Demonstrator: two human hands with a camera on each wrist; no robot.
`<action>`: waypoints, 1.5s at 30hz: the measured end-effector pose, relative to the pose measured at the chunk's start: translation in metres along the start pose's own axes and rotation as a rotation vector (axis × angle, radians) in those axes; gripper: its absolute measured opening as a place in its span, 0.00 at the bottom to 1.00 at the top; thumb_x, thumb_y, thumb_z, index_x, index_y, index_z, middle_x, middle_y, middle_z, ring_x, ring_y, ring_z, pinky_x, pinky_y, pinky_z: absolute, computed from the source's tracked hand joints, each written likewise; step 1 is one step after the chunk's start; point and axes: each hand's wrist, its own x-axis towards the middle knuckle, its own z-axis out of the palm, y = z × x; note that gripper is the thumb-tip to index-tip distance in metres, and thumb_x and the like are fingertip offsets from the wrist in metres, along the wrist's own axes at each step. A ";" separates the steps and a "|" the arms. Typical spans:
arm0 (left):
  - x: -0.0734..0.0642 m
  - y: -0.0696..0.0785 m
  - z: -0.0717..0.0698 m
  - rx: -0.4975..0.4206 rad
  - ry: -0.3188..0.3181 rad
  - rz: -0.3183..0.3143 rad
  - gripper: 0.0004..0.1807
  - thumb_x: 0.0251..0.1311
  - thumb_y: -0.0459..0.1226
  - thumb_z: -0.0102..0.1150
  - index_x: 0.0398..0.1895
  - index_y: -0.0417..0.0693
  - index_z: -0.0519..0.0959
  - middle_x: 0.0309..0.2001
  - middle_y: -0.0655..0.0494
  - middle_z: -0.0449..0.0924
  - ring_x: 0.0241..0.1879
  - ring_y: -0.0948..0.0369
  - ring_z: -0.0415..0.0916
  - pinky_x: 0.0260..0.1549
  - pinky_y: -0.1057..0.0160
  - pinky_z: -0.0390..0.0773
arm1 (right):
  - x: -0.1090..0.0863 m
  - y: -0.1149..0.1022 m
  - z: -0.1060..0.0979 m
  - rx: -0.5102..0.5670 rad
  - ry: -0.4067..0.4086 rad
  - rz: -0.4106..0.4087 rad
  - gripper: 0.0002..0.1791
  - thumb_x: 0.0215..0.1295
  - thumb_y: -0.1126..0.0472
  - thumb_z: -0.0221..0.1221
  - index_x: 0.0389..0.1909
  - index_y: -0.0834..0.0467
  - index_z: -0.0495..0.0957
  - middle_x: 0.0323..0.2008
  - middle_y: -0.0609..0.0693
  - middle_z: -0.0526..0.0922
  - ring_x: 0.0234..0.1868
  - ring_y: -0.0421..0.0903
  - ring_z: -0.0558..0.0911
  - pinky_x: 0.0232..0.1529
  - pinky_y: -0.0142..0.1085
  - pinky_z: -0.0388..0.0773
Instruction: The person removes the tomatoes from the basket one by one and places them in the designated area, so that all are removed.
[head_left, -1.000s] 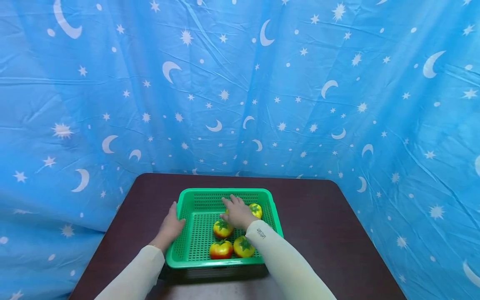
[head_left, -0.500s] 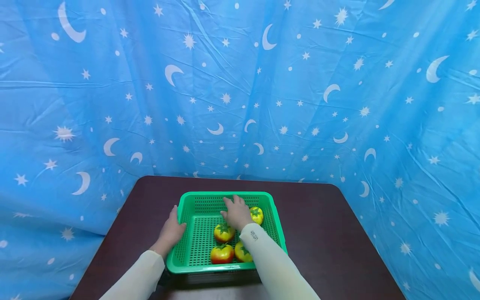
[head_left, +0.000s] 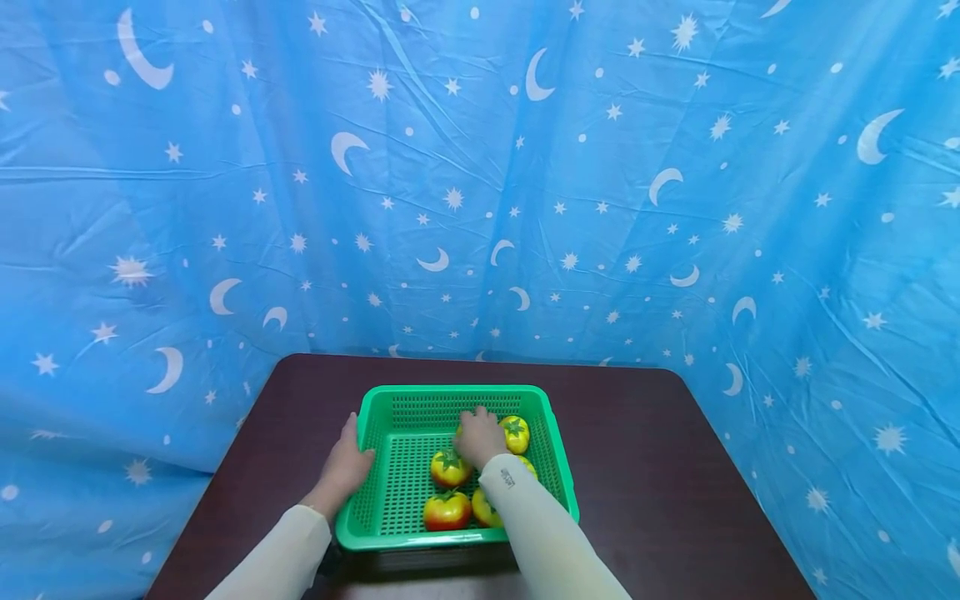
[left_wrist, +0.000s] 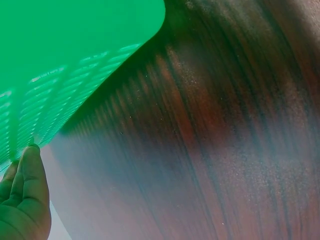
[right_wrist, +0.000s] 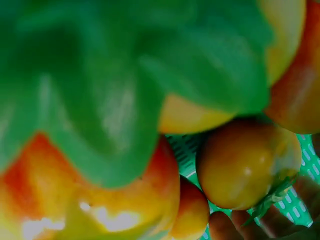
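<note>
A green plastic basket (head_left: 405, 492) of slotted mesh stands on the dark table. My left hand (head_left: 347, 464) holds its left side, thumb over the rim and fingers along the outer wall; in the left wrist view these fingers (left_wrist: 34, 172) lie by the slotted wall. Inside the basket, my right hand (head_left: 481, 438) grips a yellow-red tomato (right_wrist: 245, 165), mostly hidden under the hand in the head view. Around it lie several more tomatoes with green leafy tops: one tomato (head_left: 450, 470) left of the wrist, another (head_left: 447, 511) near the front wall, a third (head_left: 515, 434) at the right.
The dark brown table (head_left: 637, 467) reaches out on both sides of the basket. Behind it and at the sides hangs a blue curtain (head_left: 465, 208) with white moons and stars. In the right wrist view a large tomato (right_wrist: 100, 200) fills the near side.
My right hand's fingers, spread out before, have curled down over a tomato. My left hand stays at the basket's left rim. The head view has shifted slightly.
</note>
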 end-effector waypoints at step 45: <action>0.003 -0.004 0.000 -0.006 -0.005 0.010 0.42 0.66 0.33 0.43 0.74 0.42 0.29 0.72 0.30 0.44 0.69 0.35 0.49 0.62 0.35 0.59 | -0.001 0.000 -0.020 -0.004 0.027 -0.033 0.33 0.52 0.57 0.68 0.61 0.51 0.72 0.64 0.60 0.69 0.61 0.62 0.71 0.51 0.50 0.77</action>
